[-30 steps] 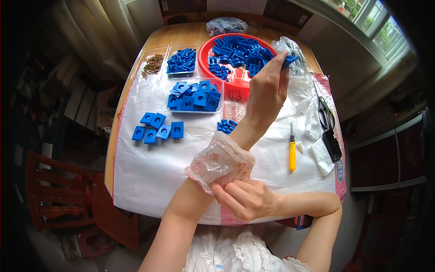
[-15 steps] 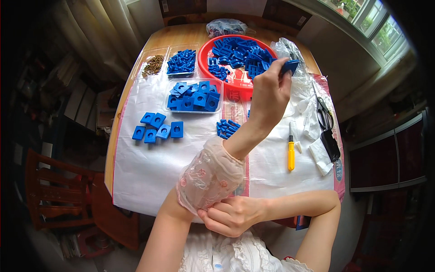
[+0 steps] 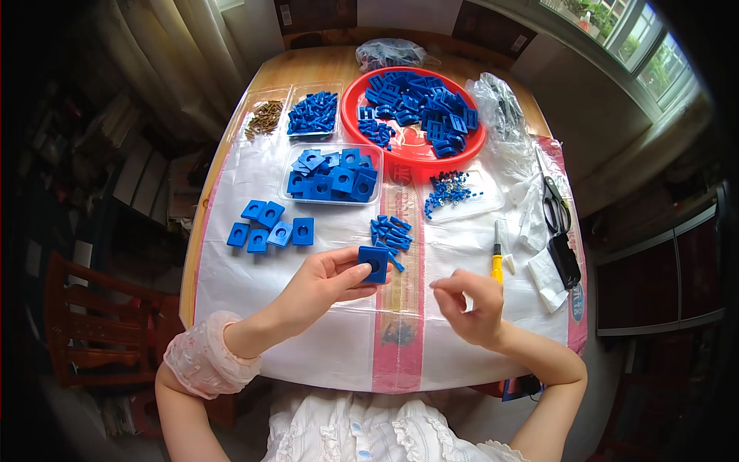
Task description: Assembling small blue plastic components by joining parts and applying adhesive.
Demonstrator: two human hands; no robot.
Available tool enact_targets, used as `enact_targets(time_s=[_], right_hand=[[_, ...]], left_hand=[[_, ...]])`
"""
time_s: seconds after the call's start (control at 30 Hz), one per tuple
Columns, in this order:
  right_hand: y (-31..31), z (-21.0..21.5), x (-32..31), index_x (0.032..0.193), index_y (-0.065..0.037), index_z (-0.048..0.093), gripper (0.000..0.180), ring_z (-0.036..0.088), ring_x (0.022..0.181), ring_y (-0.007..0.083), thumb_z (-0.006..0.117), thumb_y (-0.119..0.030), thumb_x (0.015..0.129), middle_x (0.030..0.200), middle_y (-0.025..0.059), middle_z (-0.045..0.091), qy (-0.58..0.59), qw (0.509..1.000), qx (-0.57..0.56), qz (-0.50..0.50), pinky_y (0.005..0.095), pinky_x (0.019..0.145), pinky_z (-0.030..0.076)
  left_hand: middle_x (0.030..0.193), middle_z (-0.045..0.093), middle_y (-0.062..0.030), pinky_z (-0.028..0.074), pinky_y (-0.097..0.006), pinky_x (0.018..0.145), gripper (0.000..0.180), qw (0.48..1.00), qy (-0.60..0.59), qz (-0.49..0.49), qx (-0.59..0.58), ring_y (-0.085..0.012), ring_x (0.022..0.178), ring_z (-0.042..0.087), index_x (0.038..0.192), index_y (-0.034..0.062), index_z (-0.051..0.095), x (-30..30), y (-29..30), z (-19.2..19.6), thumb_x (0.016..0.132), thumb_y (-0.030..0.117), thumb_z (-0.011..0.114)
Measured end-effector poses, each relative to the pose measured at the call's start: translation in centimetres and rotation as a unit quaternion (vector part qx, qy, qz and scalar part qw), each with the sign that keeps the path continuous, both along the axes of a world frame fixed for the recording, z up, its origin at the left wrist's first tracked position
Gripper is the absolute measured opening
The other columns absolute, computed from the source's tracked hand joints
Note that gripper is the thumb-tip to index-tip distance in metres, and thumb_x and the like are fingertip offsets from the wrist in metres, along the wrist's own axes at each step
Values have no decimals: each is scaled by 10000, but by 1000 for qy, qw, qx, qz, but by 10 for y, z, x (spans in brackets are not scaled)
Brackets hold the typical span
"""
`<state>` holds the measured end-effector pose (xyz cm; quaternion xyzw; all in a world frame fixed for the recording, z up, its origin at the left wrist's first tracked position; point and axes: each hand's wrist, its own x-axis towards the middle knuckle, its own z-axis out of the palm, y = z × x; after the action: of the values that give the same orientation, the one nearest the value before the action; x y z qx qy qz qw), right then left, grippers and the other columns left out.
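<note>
we see the left hand (image 3: pixel 319 285) pinching a blue square block (image 3: pixel 375 263) between thumb and fingertips, fingers curled but not clenched, the block upright at the fingertips over the white sheet (image 3: pixel 254 292); just beyond the block lies a small heap of blue pegs (image 3: pixel 391 233); further out to the left sit five loose blocks (image 3: pixel 271 228) and a clear tray (image 3: pixel 332 174) of more; the right hand (image 3: pixel 471 306) hovers near, fingers drawn in to a pinch; whether it holds anything we cannot tell; a yellow tool (image 3: pixel 497 260) lies just past it; beyond are scissors (image 3: pixel 556 204) and a red bowl (image 3: pixel 416 154).
</note>
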<state>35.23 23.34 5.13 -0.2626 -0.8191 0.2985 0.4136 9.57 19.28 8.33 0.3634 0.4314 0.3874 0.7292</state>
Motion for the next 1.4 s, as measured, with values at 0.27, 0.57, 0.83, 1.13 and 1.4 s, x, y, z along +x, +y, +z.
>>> enact_targets(time_s=[0.27, 0.57, 0.83, 1.13, 1.4], right_hand=[[17, -6, -17, 1341, -39, 401, 784, 517, 1046, 243, 825, -90, 683, 1149, 133, 504, -29, 990, -117, 66, 327, 787, 463], [16, -36, -9, 1262, -23, 490, 488, 537, 1018, 159, 685, -10, 815, 1108, 79, 519, 36, 966, -251, 41, 291, 795, 463], [20, -40, -8, 1055, 37, 631, 199, 566, 837, 140, 628, 16, 857, 927, 81, 567, 65, 958, -276, 32, 261, 742, 460], [20, -43, -9, 969, 20, 668, 139, 562, 780, 147, 661, -2, 833, 861, 75, 593, 73, 961, -266, 26, 268, 681, 442], [19, -35, -9, 955, 16, 685, 121, 548, 724, 111, 669, 1, 837, 827, 54, 601, 70, 966, -247, 25, 247, 625, 429]], left_hand=[[1286, 589, -93, 482, -317, 1015, 355, 991, -107, -47, -72, -179, 1161, 587, 1346, -2, 497, 36, 16, -44, 1015, 125, 486], [1293, 579, -86, 493, -342, 1018, 338, 993, -113, -23, 4, -174, 1159, 585, 1331, -3, 496, 37, 17, -69, 1006, 91, 494], [1198, 613, -82, 533, -290, 951, 318, 997, -39, -20, 69, -145, 1087, 608, 1293, -25, 485, 42, 10, -68, 989, 61, 528], [1074, 665, -104, 564, -275, 870, 149, 993, 12, 6, 117, -151, 978, 664, 1095, -17, 474, 47, 10, -73, 973, 27, 546], [1125, 615, -99, 556, -295, 913, 147, 994, -20, -3, 105, -156, 1059, 629, 1096, -5, 480, 45, 10, -71, 967, 17, 547]])
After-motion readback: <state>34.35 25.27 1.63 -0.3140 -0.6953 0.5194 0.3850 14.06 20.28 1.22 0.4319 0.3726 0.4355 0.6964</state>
